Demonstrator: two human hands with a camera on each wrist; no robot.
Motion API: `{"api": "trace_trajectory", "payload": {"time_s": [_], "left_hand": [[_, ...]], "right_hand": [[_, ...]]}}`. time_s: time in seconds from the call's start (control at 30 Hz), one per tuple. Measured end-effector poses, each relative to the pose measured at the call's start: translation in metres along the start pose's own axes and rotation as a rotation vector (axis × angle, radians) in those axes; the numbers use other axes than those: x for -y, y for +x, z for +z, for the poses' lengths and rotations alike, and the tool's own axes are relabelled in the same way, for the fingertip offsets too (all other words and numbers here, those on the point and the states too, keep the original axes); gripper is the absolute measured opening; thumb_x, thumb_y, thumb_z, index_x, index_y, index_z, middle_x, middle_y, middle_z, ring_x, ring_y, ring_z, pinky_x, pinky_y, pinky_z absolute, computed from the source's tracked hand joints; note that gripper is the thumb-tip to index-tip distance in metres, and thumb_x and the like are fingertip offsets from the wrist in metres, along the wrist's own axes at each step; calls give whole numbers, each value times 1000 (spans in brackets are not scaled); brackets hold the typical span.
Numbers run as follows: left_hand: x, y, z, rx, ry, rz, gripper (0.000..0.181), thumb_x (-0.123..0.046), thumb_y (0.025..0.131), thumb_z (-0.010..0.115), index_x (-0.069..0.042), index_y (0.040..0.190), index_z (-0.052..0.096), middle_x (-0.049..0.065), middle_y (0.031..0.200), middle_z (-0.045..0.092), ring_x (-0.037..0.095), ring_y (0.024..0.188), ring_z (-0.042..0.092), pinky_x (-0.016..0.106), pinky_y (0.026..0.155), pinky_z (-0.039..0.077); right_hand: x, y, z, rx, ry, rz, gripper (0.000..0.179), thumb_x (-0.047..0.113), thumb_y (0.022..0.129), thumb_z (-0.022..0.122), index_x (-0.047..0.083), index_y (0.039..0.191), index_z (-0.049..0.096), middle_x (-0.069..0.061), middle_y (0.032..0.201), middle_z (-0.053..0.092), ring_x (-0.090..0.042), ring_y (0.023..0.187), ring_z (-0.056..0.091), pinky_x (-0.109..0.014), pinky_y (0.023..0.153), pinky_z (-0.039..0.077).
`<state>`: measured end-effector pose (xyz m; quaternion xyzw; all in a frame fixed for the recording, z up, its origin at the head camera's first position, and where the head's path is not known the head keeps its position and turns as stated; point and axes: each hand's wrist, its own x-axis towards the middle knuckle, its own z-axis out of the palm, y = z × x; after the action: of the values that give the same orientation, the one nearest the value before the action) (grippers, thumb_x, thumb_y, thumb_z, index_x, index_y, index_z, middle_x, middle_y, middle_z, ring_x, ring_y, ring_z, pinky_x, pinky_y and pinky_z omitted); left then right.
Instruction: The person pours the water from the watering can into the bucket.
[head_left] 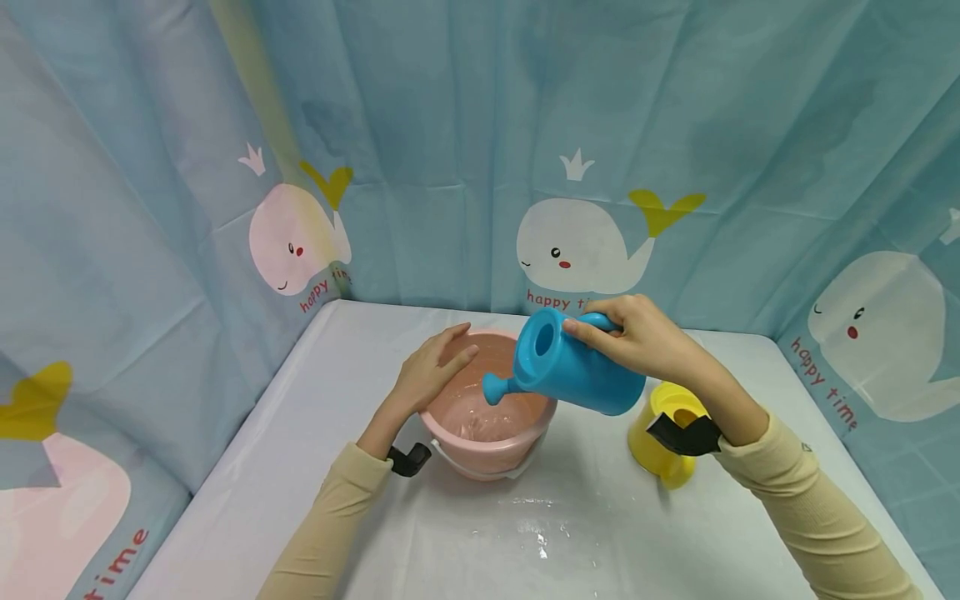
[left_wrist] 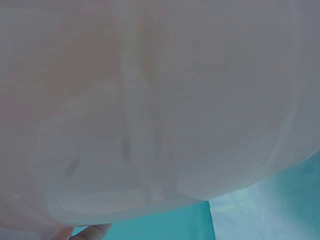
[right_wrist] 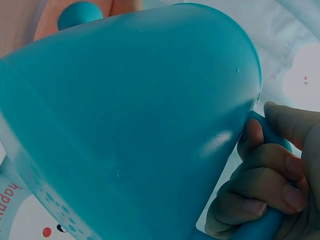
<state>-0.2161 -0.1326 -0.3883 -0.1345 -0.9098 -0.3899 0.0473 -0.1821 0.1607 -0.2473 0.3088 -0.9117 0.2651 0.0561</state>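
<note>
In the head view my right hand point(head_left: 637, 333) grips the handle of a blue watering can point(head_left: 588, 367). The can is tilted, its spout pointing left over a pink bucket point(head_left: 487, 446). Curled fingers round the handle show in the right wrist view. Rippled water lies in the bottom of the bucket; any stream from the spout is too faint to tell. My left hand point(head_left: 429, 371) rests on the bucket's left rim, fingers straight and thumb over the opening. The bucket's pale side fills most of the left wrist view.
A yellow watering can point(head_left: 652, 437) stands right of the bucket, beneath my right forearm. Wet patches shine on the white tabletop point(head_left: 525, 542) in front. A blue curtain point(head_left: 420, 233) with whale prints encloses the back and sides.
</note>
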Motion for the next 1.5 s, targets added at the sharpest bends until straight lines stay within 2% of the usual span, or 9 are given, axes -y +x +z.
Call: {"api": "trace_trajectory", "payload": {"time_s": [0.43, 1.5], "left_hand": [[0, -1, 0, -4, -2, 7, 63, -63, 89, 41, -29, 141, 38, 0, 140, 45, 25, 131, 39, 56, 101, 33], [1, 0, 0, -8, 4, 9, 63, -63, 89, 41, -29, 141, 38, 1, 139, 46, 26, 130, 40, 57, 100, 34]], "right_hand": [[2, 2, -2, 14, -11, -16, 44, 31, 91, 59, 12, 59, 35, 6, 52, 22, -8, 45, 27, -23, 49, 26], [7, 7, -5, 45, -49, -59, 43, 32, 90, 60, 13, 59, 38, 6, 52, 20, -7, 44, 23, -22, 47, 22]]}}
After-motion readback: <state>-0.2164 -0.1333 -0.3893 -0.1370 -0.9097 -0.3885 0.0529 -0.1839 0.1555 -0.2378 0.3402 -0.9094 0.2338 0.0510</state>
